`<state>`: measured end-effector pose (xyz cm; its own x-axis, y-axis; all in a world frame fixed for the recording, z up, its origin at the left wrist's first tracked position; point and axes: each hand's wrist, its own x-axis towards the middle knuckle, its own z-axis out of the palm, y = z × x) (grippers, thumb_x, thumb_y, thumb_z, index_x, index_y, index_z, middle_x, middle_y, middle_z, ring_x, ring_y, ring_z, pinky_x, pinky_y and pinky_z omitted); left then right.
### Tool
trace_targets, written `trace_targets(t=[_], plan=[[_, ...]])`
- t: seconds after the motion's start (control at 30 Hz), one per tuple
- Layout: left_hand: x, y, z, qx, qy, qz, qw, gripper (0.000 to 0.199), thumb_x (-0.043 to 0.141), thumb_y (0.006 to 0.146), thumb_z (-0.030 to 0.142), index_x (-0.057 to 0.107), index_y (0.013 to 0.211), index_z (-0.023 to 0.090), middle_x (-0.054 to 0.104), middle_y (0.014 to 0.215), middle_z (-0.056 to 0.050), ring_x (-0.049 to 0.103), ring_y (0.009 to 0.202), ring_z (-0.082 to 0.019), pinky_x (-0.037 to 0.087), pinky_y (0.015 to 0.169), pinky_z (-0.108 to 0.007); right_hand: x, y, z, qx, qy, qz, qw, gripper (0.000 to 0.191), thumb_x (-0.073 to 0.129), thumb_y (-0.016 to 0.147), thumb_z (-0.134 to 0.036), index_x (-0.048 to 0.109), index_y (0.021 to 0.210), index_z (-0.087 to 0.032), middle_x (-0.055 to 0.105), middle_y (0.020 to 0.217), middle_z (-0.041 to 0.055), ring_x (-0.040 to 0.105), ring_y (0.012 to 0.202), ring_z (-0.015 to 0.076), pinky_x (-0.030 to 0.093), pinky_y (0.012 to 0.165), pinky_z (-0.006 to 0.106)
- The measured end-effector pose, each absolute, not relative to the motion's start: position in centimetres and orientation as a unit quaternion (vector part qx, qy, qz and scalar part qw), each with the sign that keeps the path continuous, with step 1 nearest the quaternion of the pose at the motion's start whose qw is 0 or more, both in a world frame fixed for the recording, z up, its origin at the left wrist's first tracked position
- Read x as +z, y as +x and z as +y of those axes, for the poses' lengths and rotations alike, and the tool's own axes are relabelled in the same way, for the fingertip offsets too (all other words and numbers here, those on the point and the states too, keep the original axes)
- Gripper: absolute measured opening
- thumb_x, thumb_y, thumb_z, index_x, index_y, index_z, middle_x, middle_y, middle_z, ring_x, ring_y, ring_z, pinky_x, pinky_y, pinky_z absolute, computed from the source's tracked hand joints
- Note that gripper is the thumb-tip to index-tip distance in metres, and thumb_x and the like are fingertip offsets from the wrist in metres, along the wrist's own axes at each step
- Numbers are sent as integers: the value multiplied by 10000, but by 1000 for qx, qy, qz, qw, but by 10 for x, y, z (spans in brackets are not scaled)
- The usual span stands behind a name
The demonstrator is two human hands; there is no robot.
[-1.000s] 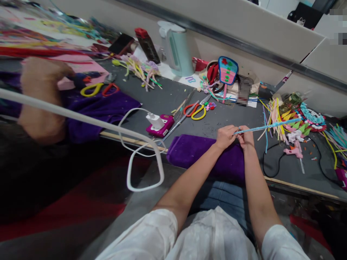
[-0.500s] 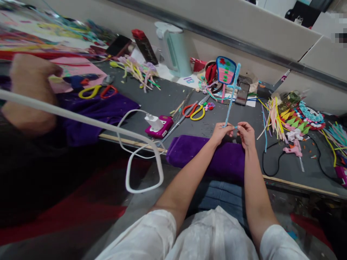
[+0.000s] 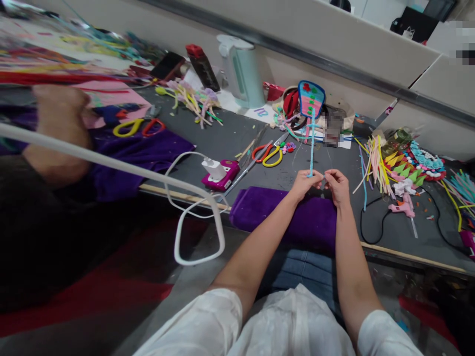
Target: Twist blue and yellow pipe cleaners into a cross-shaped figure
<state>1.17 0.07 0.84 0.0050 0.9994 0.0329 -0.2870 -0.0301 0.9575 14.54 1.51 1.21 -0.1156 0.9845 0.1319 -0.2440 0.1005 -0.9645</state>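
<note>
A light blue pipe cleaner (image 3: pixel 312 146) stands upward from my left hand (image 3: pixel 306 183), whose fingers are pinched on its lower end. Near its top a short crosspiece shows. Close on the right, my right hand (image 3: pixel 337 185) has its thumb and fingertips pressed together at the same blue piece; only a tiny bit of it shows between the hands. Both hands are just above a folded purple cloth (image 3: pixel 282 212) at the table's front edge. Behind the pipe cleaner is a blue-edged panel (image 3: pixel 310 99) with red and green shapes.
Scissors (image 3: pixel 272 155), a magenta power block (image 3: pixel 221 175) and a kettle (image 3: pixel 245 74) are left of my hands. At right are pipe cleaners (image 3: pixel 376 158) and a pink glue gun (image 3: pixel 403 206). Another person's arm (image 3: pixel 61 143) rests at far left, behind a white tube (image 3: pixel 111 160).
The blue pipe cleaner's top has swung left and lower, from leaning right to nearly upright. Both hands stay in about the same place. The other person's arm has shifted slightly right.
</note>
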Motion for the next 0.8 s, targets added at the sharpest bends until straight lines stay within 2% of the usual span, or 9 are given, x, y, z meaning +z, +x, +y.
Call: trace_targets(t=[0.13,0.2,0.37,0.8], plan=[[3,16,1,576,545,469,390,205,620,741,318,657,645,141,594,534,0,547,516,-102,437,558,-221,4,145,19,557,-416,-463,550,265,752,640,-390,641,749,-175,542,586,-52,454,484,69,391,417,194],[0,15,2,574,557,483,356,190,598,753,290,667,652,144,600,539,1,551,519,-104,430,565,-220,3,146,20,568,-417,-450,549,275,759,627,-394,638,741,-175,543,579,-54,457,481,67,399,418,194],[-2,12,3,585,530,480,384,199,592,761,294,665,653,143,607,542,-3,555,493,-110,433,541,-224,8,146,17,620,-402,-429,520,276,789,590,-342,667,774,-175,574,588,-43,487,493,64,430,438,183],[5,17,-2,607,440,444,490,209,693,697,340,676,697,133,613,559,-12,542,496,-112,457,526,-238,9,142,13,639,-371,-396,545,254,804,570,-294,681,751,-165,594,591,-31,510,509,66,440,437,173]])
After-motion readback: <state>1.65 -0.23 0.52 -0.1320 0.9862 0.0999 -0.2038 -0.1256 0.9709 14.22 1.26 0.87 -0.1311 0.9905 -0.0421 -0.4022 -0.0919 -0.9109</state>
